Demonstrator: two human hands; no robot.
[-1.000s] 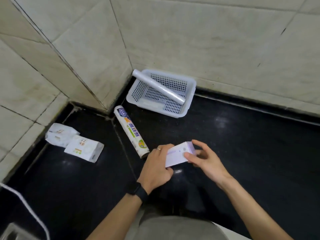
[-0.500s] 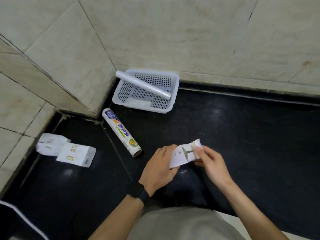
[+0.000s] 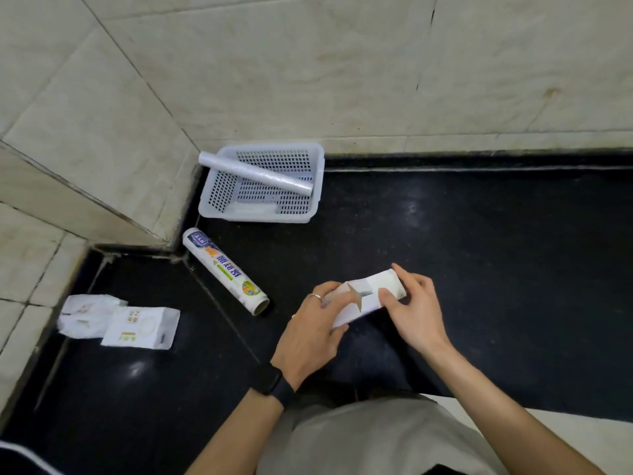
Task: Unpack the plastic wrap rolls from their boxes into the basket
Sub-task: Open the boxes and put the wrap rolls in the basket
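Note:
A white plastic-wrap box [image 3: 371,296] is held between both hands above the black counter. My left hand [image 3: 313,332] grips its near end and my right hand [image 3: 416,311] grips its far end; a flap on its upper face stands partly open. A white perforated basket [image 3: 317,186] sits in the back corner with one bare clear roll [image 3: 255,173] lying diagonally across it. A printed, labelled roll [image 3: 224,270] lies on the counter between the basket and my left hand.
Two white paper packets [image 3: 120,320] lie at the left on the lower black surface. Beige tiled walls close the back and left sides. A white cable [image 3: 30,455] crosses the bottom-left corner. A step edge runs diagonally beside the labelled roll.
The box has been turned in my hands and its flap has come open. My right hand shifted to the far end. The camera view moved right and closer.

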